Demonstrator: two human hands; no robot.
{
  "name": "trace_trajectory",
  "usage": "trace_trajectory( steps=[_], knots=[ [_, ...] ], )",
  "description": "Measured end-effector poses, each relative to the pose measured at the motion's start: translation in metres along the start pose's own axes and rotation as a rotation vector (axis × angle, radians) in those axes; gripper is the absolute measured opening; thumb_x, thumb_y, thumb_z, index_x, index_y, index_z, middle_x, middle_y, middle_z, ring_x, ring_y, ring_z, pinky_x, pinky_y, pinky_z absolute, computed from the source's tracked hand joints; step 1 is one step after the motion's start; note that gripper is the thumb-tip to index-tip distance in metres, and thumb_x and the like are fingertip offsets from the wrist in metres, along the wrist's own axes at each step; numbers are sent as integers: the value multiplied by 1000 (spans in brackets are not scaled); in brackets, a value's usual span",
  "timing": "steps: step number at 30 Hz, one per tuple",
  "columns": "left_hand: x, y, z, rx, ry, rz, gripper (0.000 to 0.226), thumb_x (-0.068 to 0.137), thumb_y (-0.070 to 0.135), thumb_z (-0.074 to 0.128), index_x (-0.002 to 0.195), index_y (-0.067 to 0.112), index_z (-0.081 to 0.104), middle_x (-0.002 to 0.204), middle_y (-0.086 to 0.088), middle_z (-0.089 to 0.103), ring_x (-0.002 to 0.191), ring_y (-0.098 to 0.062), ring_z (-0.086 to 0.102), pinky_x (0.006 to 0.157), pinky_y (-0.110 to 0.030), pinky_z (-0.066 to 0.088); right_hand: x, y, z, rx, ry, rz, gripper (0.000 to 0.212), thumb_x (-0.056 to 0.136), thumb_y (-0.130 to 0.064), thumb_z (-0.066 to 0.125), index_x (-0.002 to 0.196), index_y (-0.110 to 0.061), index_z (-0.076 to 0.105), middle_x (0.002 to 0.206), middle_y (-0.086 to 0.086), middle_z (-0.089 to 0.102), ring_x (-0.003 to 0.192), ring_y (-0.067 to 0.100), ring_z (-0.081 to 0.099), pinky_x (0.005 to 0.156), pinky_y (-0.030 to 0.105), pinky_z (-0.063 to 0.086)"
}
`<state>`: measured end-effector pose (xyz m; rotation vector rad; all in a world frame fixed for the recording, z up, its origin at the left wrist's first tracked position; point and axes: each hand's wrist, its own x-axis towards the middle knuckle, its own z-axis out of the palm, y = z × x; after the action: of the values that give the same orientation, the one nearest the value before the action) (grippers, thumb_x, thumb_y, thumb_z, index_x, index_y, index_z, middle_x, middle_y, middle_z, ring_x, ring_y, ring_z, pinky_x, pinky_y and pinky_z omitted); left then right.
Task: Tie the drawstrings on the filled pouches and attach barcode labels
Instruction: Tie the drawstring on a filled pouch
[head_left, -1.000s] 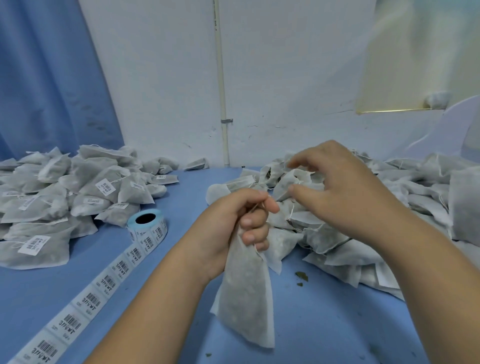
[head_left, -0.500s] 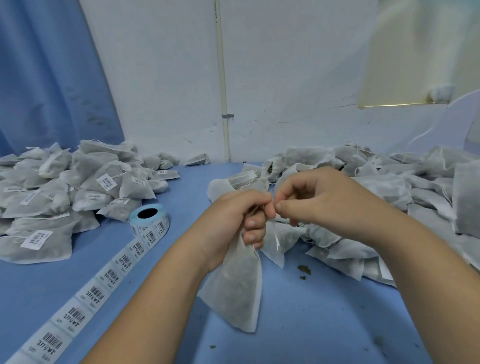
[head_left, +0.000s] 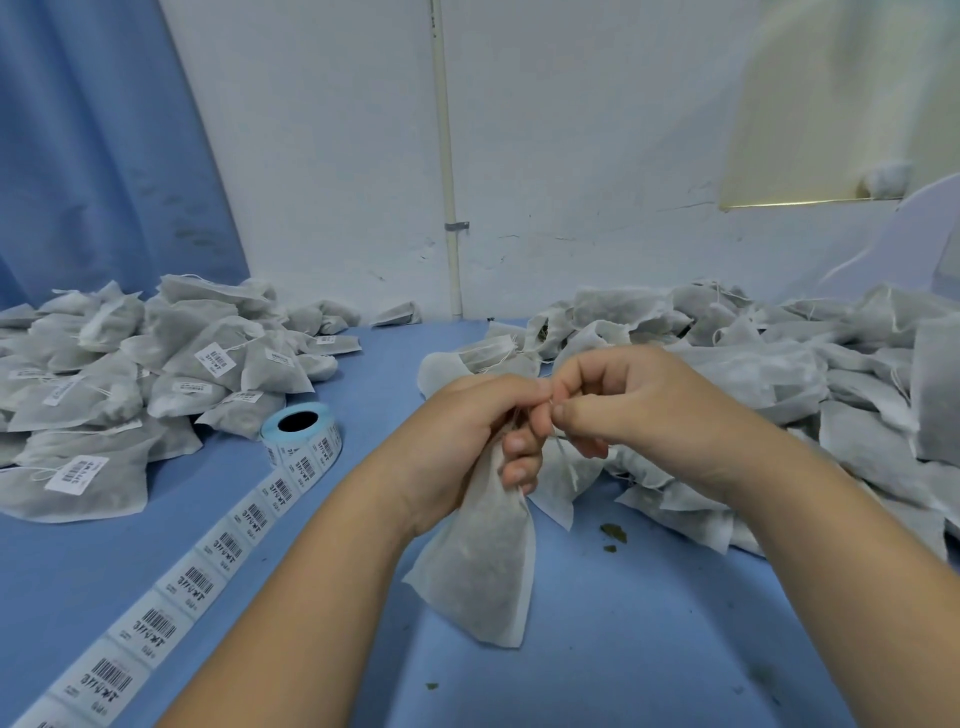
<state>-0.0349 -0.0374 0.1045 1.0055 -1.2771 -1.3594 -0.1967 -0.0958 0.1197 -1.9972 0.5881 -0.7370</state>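
My left hand (head_left: 467, 441) grips the gathered neck of a white filled pouch (head_left: 483, 566), which hangs down to the blue table (head_left: 623, 649). My right hand (head_left: 628, 400) is pressed against the left one, its thumb and forefinger pinching the thin drawstring (head_left: 563, 452) at the pouch's neck. A roll of barcode labels (head_left: 301, 431) stands left of my hands, and its strip (head_left: 208, 566) trails toward the near left corner.
A heap of pouches bearing labels (head_left: 156, 374) fills the left side of the table. A bigger heap of pouches without labels (head_left: 753, 374) lies on the right, behind my right hand. Small green crumbs (head_left: 613, 535) dot the cloth. A white wall and pipe stand behind.
My right hand came down from above the right heap and closed in on my left hand, pinching the drawstring. The pouch stayed in my left hand.
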Motion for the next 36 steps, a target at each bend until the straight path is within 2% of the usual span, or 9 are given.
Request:
trace_trajectory(
  steps=[8, 12, 16, 19, 22, 25, 29, 32, 36],
  knots=[
    [-1, 2, -3, 42, 2, -10, 31, 83, 28, 57, 55, 16, 58, 53, 1, 39, 44, -14, 40, 52, -24, 44, 3, 7, 5, 80, 4, -4, 12, 65, -26, 61, 67, -15, 64, 71, 13, 55, 58, 13, 47, 56, 23, 39],
    [-4, 5, -4, 91, -12, -25, 26, 82, 31, 60, 60, 17, 65, 53, 3, 40, 44, -12, 41, 54, -23, 43, 3, 6, 4, 76, -31, -14, 15, 59, -32, 58, 66, -21, 63, 80, 28, 57, 61, 15, 47, 58, 26, 38],
    [-5, 8, -5, 85, -26, -81, 23, 82, 30, 66, 62, 18, 69, 55, 5, 42, 43, -9, 42, 55, -23, 41, 3, 9, 2, 80, -83, -17, 15, 60, -32, 57, 68, -21, 63, 79, 20, 58, 61, 15, 47, 59, 27, 36],
    [-6, 9, -7, 52, -15, -133, 23, 79, 32, 63, 62, 19, 71, 57, 7, 46, 43, -8, 43, 53, -22, 40, 4, 10, 1, 88, -103, -10, 13, 62, -34, 59, 68, -23, 63, 92, 31, 63, 60, 15, 46, 60, 28, 36],
    [-7, 8, -8, 35, 9, -150, 15, 77, 30, 71, 67, 18, 72, 65, 5, 52, 46, -9, 46, 52, -21, 42, 3, 12, 1, 102, -132, -17, 9, 63, -32, 59, 65, -25, 63, 82, 10, 70, 58, 12, 46, 56, 22, 39],
    [-7, 9, -6, 10, 44, -163, 14, 72, 32, 70, 69, 19, 73, 70, 4, 58, 46, -9, 47, 51, -19, 42, 3, 14, -1, 82, -112, -2, 9, 61, -34, 59, 64, -26, 63, 64, -11, 62, 57, 11, 45, 57, 27, 37],
    [-8, 10, -1, -9, 82, -165, 12, 69, 29, 70, 65, 19, 76, 70, 5, 66, 44, -7, 49, 47, -16, 43, 2, 15, -3, 37, -73, 33, 14, 57, -37, 59, 64, -25, 61, 55, -7, 53, 54, 12, 45, 57, 32, 34],
    [-8, 11, 2, -18, 121, -150, 12, 69, 26, 70, 65, 17, 78, 70, 3, 68, 45, -5, 54, 45, -16, 44, 2, 17, -3, -6, -55, 59, 19, 58, -41, 59, 65, -24, 61, 57, 0, 52, 58, 19, 43, 62, 43, 30],
    [-8, 10, 6, -28, 158, -108, 12, 74, 19, 70, 67, 13, 78, 69, 0, 69, 47, -4, 59, 44, -15, 44, 3, 18, -4, -21, -50, 79, 21, 56, -42, 58, 66, -24, 61, 57, 2, 52, 60, 20, 42, 64, 44, 31]
  ],
)
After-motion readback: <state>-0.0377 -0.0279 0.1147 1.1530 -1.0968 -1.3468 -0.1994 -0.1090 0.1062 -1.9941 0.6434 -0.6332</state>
